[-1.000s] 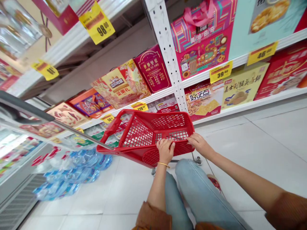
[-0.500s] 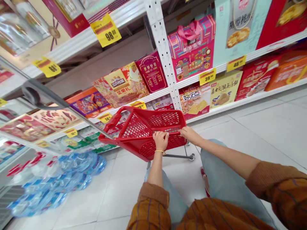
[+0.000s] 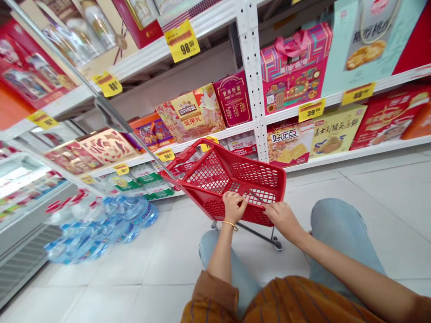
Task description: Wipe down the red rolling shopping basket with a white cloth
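A red plastic shopping basket (image 3: pixel 235 177) on a wheeled metal frame stands in front of me on the tiled floor. My left hand (image 3: pixel 234 207) is curled over the basket's near rim, a thin gold bracelet on the wrist. My right hand (image 3: pixel 283 217) grips the same rim a little to the right, fingers closed on the edge. The basket looks empty inside. My knees in light blue jeans show below the basket.
White store shelves (image 3: pixel 256 121) hold boxed gift sets with yellow price tags. Shrink-wrapped water bottle packs (image 3: pixel 101 224) lie on the floor at left, beside a glass-topped freezer case (image 3: pixel 23 211). Open tiled floor stretches to the right.
The view has swung so the basket sits further right and slightly lower. Both hands have stayed on the near rim, the right hand now closer to the left.
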The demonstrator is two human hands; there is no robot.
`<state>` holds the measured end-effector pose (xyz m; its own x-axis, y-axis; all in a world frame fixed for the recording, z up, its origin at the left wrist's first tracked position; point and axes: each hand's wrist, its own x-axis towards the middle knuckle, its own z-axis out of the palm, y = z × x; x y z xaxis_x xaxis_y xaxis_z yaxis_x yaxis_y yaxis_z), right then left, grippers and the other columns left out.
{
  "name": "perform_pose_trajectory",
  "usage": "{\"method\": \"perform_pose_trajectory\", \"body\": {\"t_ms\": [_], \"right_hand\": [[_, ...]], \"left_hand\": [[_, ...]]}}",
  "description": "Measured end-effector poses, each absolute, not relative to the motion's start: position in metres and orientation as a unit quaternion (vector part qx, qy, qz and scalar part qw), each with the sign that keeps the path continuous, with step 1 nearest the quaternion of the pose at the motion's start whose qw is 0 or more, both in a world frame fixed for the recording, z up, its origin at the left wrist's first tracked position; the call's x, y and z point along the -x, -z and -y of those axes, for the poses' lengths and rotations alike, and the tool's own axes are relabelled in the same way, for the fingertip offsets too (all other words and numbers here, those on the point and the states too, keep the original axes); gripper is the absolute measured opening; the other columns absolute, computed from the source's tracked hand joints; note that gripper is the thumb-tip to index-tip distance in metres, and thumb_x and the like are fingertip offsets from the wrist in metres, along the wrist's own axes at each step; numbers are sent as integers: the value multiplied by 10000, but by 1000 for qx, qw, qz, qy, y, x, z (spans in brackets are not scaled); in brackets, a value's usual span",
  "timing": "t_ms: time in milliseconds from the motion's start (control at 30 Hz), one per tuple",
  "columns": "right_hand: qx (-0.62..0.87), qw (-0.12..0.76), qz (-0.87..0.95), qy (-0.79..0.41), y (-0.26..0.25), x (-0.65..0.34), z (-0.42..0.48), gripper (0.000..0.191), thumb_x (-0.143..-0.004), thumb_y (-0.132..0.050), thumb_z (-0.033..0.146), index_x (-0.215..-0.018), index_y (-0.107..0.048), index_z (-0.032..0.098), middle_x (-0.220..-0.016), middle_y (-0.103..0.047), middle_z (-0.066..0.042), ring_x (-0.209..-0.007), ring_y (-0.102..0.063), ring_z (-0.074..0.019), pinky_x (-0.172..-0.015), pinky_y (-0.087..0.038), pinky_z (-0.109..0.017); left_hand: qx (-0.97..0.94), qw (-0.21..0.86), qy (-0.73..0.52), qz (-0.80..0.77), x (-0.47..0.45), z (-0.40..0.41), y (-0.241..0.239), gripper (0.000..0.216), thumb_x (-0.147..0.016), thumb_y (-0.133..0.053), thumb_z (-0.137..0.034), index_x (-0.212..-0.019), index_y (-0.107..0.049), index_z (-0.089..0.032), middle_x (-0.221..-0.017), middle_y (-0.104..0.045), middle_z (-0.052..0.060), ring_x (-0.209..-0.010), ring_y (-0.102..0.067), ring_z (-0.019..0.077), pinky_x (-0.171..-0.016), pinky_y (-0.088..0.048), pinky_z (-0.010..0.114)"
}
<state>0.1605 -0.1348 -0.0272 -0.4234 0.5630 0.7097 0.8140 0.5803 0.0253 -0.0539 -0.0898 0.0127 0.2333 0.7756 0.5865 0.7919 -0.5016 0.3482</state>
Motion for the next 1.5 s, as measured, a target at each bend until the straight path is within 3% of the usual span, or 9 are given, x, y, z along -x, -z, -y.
{"method": "perform_pose_trajectory", "body": {"t_ms": [433,933,1033,1133,1267,1367,1500], "right_hand": [[444,372,796,174,31,-150,188,273,-938,-481,199,-1183,-593,157,-827,-614,-78,-790,-480,-215,-781,-369,-386],[470,327,796,196,18,-99,182,333,-937,-475,169,-1262,-549,178,-861,-620,-83,-787,-492,-208,-731,-341,-369],[468,331,800,178,20,-93,182,360,-938,-467,170,-1295,-521,167,-928,-631,-105,-813,-510,-218,-746,-361,-377],[454,344,807,156,29,-92,181,389,-929,-472,152,-1317,-499,146,-997,-636,-129,-873,-535,-229,-800,-389,-387],[410,389,810,157,42,-97,178,388,-928,-484,161,-1316,-493,160,-1112,-630,-138,-1046,-534,-249,-946,-396,-418],[376,420,806,180,46,-103,176,404,-922,-511,179,-1326,-483,167,-1110,-639,-126,-1081,-534,-243,-989,-398,-426],[345,406,819,211,47,-117,175,414,-926,-502,181,-1339,-473,170,-1105,-647,-108,-1100,-534,-226,-1026,-401,-428]], "left_hand": [[814,-28,348,464,50,101,-20,353,-872,-577,-353,-542,-617,-234,-599,-632,-26,-783,-586,160,-947,-335,398],[835,-47,278,472,73,49,-25,433,-878,-564,-344,-465,-550,-214,-645,-650,-25,-823,-599,153,-986,-347,394],[826,-20,290,484,72,62,-25,372,-884,-565,-339,-531,-597,-226,-686,-678,-13,-977,-587,194,-1111,-218,479],[826,0,328,458,65,92,-19,281,-942,-486,-329,-759,-685,-252,-878,-728,-5,-1133,-545,203,-1171,-107,509],[812,-87,363,448,56,129,-3,407,-1013,-282,-333,-974,-678,-248,-1017,-716,16,-1179,-539,172,-1182,-179,484],[823,-101,348,437,57,134,4,436,-1013,-262,-380,-949,-667,-233,-1027,-696,33,-1272,-468,186,-1192,-177,494],[848,-91,337,398,60,126,4,419,-1003,-290,-409,-864,-634,-214,-929,-675,49,-1166,-535,187,-1154,-301,443]]}}
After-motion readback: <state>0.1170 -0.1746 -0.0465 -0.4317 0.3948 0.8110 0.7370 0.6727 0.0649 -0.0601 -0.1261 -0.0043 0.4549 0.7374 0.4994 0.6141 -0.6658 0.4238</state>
